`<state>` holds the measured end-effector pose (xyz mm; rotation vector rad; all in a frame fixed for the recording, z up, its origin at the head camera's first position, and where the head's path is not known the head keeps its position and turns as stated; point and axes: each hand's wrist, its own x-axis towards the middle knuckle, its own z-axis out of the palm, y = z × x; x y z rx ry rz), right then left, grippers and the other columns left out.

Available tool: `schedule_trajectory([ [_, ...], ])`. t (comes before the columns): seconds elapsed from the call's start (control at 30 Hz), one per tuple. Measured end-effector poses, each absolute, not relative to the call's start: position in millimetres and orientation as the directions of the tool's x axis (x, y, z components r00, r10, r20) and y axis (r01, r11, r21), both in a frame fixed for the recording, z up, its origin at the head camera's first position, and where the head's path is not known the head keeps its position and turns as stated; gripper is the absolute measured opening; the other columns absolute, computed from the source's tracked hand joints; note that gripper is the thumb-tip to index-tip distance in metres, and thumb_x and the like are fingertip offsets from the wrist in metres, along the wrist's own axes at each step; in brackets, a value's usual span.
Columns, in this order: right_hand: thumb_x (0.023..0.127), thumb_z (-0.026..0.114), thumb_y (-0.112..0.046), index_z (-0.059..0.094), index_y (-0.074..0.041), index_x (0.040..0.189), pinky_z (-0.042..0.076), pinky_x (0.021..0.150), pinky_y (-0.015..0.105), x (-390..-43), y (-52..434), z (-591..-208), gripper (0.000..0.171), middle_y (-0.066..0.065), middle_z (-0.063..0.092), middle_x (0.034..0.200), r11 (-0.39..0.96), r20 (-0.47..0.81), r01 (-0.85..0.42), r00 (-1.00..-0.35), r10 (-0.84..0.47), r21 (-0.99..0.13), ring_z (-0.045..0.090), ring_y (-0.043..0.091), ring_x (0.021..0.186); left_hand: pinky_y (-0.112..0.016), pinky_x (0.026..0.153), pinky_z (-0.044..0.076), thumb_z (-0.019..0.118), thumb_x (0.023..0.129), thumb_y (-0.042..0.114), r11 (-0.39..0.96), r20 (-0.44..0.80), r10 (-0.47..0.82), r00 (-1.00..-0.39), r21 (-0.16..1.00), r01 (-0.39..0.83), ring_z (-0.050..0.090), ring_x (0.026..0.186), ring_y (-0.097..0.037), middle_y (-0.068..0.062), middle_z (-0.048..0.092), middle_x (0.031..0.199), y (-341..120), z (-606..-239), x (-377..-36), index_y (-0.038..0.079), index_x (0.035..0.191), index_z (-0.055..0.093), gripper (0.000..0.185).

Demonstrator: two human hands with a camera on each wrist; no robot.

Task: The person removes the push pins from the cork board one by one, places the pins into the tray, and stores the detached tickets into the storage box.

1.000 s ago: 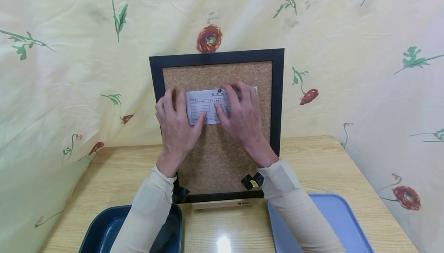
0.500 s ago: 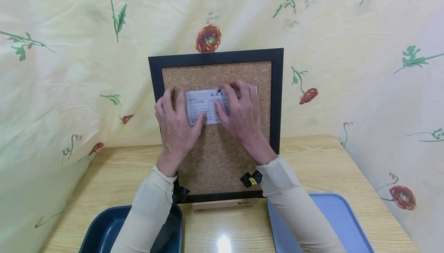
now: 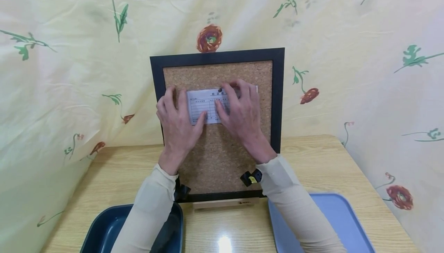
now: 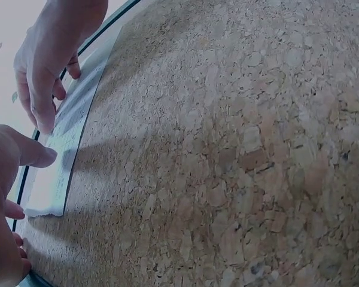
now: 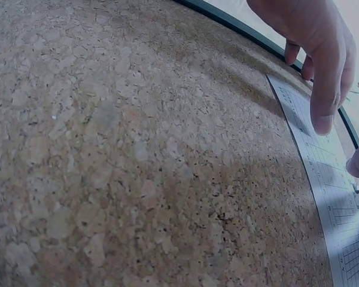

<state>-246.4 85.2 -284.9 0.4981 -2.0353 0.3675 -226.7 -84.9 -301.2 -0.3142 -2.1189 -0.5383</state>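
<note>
A white printed form with table lines lies flat on the corkboard, which stands upright in a black frame. My left hand spreads over the form's left edge, thumb touching its lower part and fingertips on the cork beside it. My right hand rests on the form's right half, fingertips along the top edge and thumb on the printed lines. A small dark round thing, like a tack head, sits at the top edge by the right index fingertip. The right hand hides the form's right part.
A dark blue tray stands at the front left, under the left forearm. A lighter blue tray lies front right under the other forearm. A wooden strip lies at the frame's base on the wooden table. Flowered cloth hangs behind.
</note>
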Motion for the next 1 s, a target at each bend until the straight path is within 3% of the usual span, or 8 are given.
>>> schedule_trajectory([
  [1.0, 0.096, 0.061, -0.032, 0.069, -0.005, 0.120, 0.039, 0.087, 0.043, -252.8, 82.9, -285.7, 0.037, 0.017, 0.059, 0.119, 0.892, 0.883, -0.451, -0.427, -0.197, -0.019, 0.049, 0.032, 0.103, -0.051, 0.092, 0.036, 0.072, 0.087, 0.033, 0.887, 0.839, -0.002, -0.544, 0.253, 0.386, 0.036, 0.118, -0.040, -0.026, 0.040, 0.142, -81.9, -298.6, -231.6, -0.003, 0.133, 0.054, 0.061],
])
